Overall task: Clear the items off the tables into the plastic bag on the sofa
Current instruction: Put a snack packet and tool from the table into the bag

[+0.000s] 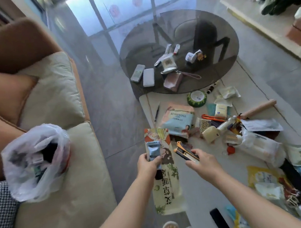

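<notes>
Hands come first, nearest the camera: the left hand (pixel 148 162) has its fingers curled round a small blue-grey foil sachet (pixel 153 151), and the right hand (pixel 202 159) pinches a black-and-orange utility knife (pixel 185 152) by its lower end. Both are lifted above the near edge of the white rectangular low table (pixel 196 188), so the step in hand looks like carrying them to the bag.

The translucent white plastic bag (pixel 36 161) sits on the cream sofa seat cushion (pixel 66 206) at about nine o'clock from the hands, its mouth open and dark items already inside. A good drop would take each item right over that mouth before the fingers let go, the knife last and with its blade end away from the thin film, which I judge would tear easily. The bag stands unsupported and may slump.

Under the left hand, a long cream printed packet (pixel 165 182) overhangs the table edge. At one to three o'clock lies a heap of wrappers and pouches, including a pale blue-and-pink BEIMENGNA pouch (pixel 179 119). Farther, at twelve o'clock, the round smoked-glass table (pixel 216 25) bears a white phone (pixel 137 73), a white power bank (pixel 148 77) and a pink wrist-strap purse (pixel 173 81).
</notes>
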Action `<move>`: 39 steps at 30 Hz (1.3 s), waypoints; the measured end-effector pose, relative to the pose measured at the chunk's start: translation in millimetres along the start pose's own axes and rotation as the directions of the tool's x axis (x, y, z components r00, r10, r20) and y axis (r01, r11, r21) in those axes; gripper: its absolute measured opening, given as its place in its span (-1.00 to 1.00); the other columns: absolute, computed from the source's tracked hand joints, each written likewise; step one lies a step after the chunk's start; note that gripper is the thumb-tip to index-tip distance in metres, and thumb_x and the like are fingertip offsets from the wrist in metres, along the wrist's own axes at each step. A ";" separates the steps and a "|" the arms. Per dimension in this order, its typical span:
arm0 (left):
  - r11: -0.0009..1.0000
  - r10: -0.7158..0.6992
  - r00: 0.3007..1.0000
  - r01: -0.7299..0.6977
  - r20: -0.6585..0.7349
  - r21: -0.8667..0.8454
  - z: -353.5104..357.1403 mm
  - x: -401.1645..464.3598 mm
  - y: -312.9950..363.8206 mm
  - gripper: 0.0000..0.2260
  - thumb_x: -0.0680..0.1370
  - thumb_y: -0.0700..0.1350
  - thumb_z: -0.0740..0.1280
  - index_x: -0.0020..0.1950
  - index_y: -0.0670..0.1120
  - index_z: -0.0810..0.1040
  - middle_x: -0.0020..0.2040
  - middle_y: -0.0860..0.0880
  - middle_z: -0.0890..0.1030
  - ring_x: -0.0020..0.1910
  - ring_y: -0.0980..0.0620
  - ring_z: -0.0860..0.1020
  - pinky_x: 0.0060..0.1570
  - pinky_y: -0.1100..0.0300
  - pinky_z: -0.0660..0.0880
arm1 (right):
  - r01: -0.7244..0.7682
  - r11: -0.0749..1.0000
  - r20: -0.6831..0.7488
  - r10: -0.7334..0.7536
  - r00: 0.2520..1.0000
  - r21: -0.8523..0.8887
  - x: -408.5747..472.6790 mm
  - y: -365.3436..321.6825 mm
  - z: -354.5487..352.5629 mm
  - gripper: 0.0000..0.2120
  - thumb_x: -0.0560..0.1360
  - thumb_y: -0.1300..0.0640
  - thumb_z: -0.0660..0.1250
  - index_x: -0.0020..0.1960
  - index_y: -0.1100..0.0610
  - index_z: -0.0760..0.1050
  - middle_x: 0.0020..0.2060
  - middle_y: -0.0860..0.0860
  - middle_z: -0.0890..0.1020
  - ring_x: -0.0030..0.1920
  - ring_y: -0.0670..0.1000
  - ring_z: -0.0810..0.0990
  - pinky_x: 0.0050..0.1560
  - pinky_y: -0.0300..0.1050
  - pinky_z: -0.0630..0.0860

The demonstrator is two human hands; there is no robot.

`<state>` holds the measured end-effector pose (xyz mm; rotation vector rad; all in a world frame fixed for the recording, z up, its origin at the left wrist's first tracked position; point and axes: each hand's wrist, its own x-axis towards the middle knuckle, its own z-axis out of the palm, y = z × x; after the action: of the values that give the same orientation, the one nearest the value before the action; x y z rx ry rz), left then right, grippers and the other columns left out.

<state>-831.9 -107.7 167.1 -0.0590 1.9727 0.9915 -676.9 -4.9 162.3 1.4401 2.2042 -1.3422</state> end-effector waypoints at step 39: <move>0.908 -0.250 0.907 0.098 -0.340 -0.407 -527.9 254.3 -38.7 -0.62 0.58 -0.29 0.11 0.39 -0.16 0.39 -0.37 -0.08 0.38 -0.48 0.05 0.29 -0.48 0.24 0.19 | -0.215 0.904 0.326 0.091 0.941 0.369 149.1 -477.1 387.3 -0.73 0.58 0.33 0.04 0.24 0.26 0.36 -0.19 0.22 0.51 -0.38 0.06 0.48 -0.38 -0.07 0.44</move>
<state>-1336.3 -400.9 100.4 -0.6908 2.0424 1.3046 -1253.6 -262.3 131.4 1.3779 1.6494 -1.8896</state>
